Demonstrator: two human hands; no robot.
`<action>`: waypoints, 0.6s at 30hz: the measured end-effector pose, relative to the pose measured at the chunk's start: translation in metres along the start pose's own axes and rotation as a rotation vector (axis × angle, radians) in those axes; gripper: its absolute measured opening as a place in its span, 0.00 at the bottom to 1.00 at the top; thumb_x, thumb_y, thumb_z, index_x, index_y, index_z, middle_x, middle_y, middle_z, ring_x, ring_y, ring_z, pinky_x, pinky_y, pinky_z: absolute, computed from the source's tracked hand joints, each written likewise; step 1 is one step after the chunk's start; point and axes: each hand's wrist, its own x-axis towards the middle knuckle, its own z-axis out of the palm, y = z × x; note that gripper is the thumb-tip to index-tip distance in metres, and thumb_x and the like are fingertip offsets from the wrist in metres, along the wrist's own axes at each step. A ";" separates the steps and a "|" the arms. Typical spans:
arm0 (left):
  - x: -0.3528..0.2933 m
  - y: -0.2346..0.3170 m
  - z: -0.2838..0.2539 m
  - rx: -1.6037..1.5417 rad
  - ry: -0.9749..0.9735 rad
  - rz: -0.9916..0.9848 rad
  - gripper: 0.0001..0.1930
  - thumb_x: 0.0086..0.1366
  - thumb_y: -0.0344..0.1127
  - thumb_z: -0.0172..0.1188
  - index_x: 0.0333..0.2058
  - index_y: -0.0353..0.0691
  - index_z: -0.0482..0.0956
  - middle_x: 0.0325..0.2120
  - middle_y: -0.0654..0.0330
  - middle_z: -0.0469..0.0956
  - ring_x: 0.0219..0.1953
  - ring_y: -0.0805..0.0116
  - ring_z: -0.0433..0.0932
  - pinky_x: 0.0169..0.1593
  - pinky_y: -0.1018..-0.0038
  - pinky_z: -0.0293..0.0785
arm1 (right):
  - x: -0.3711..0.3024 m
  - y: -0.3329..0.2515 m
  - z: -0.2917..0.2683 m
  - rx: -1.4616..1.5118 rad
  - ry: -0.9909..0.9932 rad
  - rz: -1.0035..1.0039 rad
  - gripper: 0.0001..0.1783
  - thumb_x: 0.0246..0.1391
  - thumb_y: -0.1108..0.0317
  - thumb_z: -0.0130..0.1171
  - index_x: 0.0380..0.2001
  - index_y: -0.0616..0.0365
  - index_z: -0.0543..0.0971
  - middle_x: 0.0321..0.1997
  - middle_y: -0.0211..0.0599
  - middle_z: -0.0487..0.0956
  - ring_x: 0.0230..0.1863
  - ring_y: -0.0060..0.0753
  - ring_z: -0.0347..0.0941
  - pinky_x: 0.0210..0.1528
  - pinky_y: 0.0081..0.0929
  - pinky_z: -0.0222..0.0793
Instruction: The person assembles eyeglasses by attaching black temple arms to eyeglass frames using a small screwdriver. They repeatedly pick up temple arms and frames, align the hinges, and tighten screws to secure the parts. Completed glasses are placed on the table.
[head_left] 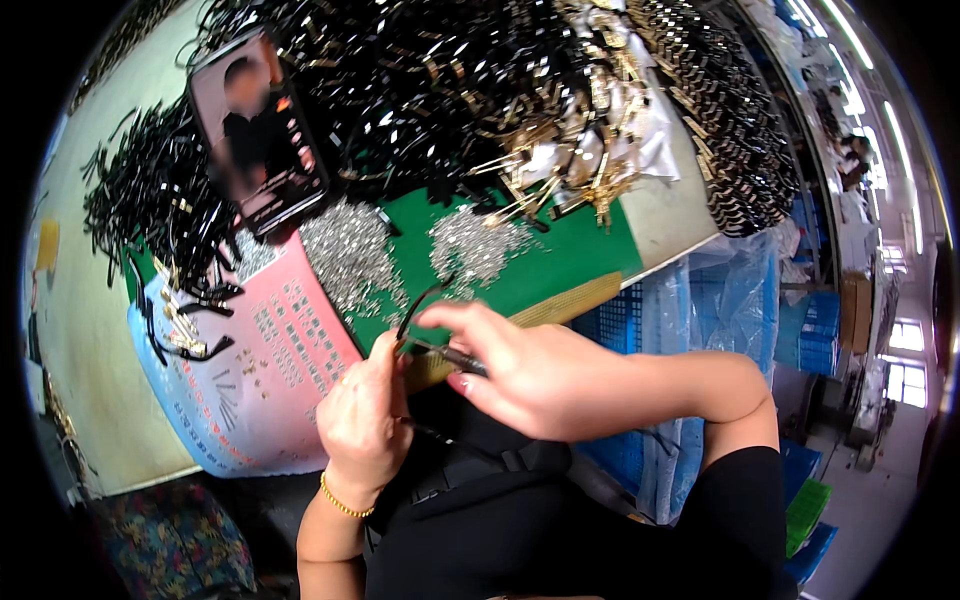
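My left hand [362, 415] is closed on a thin, dark, curved eyeglass temple [411, 314], which points up from its fingertips. In my right hand [515, 375] is a slim tool with a dark handle [463, 361], probably a screwdriver, its front end aimed at the piece in my left hand. The two hands nearly meet at the near edge of the green mat [575, 255]. Just beyond them lie two heaps of tiny silver metal parts, a left heap [350, 255] and a right heap [475, 245]. My fingers hide where tool and temple meet.
A large pile of black and gold temples [420, 90] covers the far table, with more rows [730, 130] at right. A phone [258, 135] leans among them. A pink-and-blue printed sheet [270, 370] lies left. Beside my right arm stands a blue crate [610, 325] with plastic lining.
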 end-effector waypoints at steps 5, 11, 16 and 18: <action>-0.018 -0.019 -0.033 -0.163 0.289 -0.507 0.12 0.77 0.31 0.51 0.53 0.34 0.76 0.33 0.56 0.84 0.21 0.79 0.71 0.25 0.79 0.67 | -0.005 -0.007 -0.049 -0.374 0.265 -0.020 0.15 0.66 0.59 0.56 0.45 0.60 0.75 0.39 0.45 0.76 0.31 0.50 0.80 0.28 0.44 0.77; -0.018 -0.046 -0.035 -0.375 0.473 -0.487 0.15 0.81 0.37 0.45 0.56 0.34 0.72 0.34 0.55 0.83 0.14 0.89 0.55 0.19 0.86 0.49 | 0.019 0.062 -0.095 -0.563 0.632 0.383 0.17 0.64 0.59 0.58 0.35 0.66 0.76 0.35 0.55 0.79 0.37 0.62 0.78 0.40 0.54 0.74; -0.014 -0.037 -0.038 -0.457 0.514 -0.489 0.15 0.81 0.36 0.44 0.56 0.32 0.71 0.34 0.53 0.83 0.14 0.87 0.58 0.19 0.85 0.54 | 0.007 0.055 -0.087 -0.390 0.806 0.322 0.13 0.63 0.64 0.57 0.36 0.67 0.76 0.32 0.56 0.79 0.35 0.61 0.78 0.39 0.50 0.72; -0.012 -0.037 -0.037 -0.458 0.527 -0.455 0.14 0.81 0.34 0.43 0.57 0.33 0.70 0.38 0.51 0.82 0.16 0.86 0.61 0.20 0.85 0.59 | -0.002 0.035 -0.082 -0.311 0.826 0.314 0.10 0.62 0.68 0.58 0.38 0.66 0.76 0.32 0.55 0.79 0.33 0.60 0.77 0.37 0.47 0.71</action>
